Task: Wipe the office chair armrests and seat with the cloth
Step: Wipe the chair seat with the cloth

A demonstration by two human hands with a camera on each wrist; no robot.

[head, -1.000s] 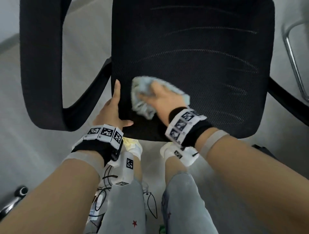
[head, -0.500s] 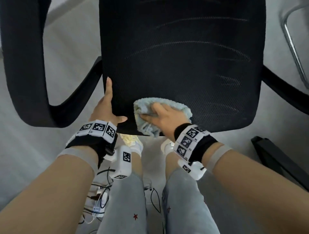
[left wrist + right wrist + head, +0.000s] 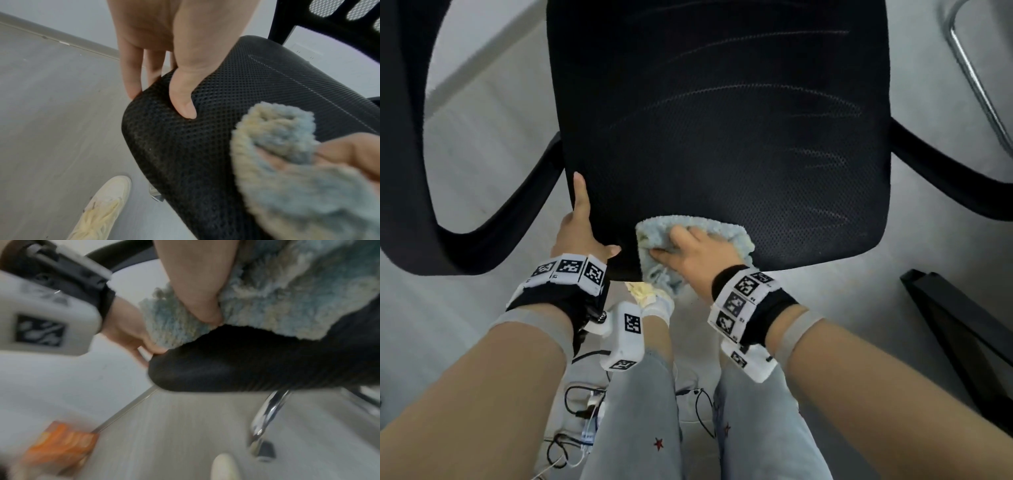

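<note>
The right hand (image 3: 698, 253) clutches the light-blue cloth (image 3: 726, 233) against the mesh seat's (image 3: 722, 137) front edge while the left hand (image 3: 580, 233) clasps its front corner, so seat wiping looks underway, armrests (image 3: 404, 137) apparently remaining.

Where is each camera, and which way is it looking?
Head: on the person's head, looking down at the seat; both arms, left hand, right hand and legs show.
Left wrist: looks along the left hand gripping the seat corner; a shoe shows.
Right wrist: looks along the right hand pressing the cloth on the seat's front edge.
Shared: all three show seat and cloth.
</note>
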